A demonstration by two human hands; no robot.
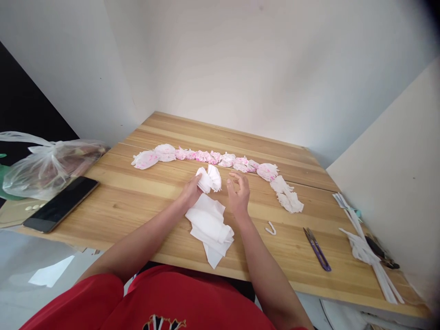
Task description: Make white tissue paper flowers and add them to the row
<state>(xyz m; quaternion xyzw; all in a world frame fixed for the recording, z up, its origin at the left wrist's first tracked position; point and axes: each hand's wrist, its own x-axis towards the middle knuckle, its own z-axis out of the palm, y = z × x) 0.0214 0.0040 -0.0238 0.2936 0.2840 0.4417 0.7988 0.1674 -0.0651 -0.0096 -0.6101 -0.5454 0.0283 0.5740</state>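
Note:
My left hand (192, 190) grips a white pleated tissue paper flower (209, 178), pinched at its middle so that both ends fan out. Just to its right is my right hand (239, 192), its fingers curved and apart, holding nothing. Below the hands lies a loose stack of white tissue paper sheets (211, 227), spread unevenly near the table's front edge. Behind the hands, a row of pink and white crumpled paper flowers (206, 156) runs across the table. A short bent white strip (271, 228) lies to the right of my right forearm.
Purple-handled thread snips (318, 250) lie at the right, points away from me. Beyond them are white strips tied in a bundle (364, 250) and a dark-handled tool (378, 250). A black phone (62, 204) and a knotted clear plastic bag (51, 167) are at the left.

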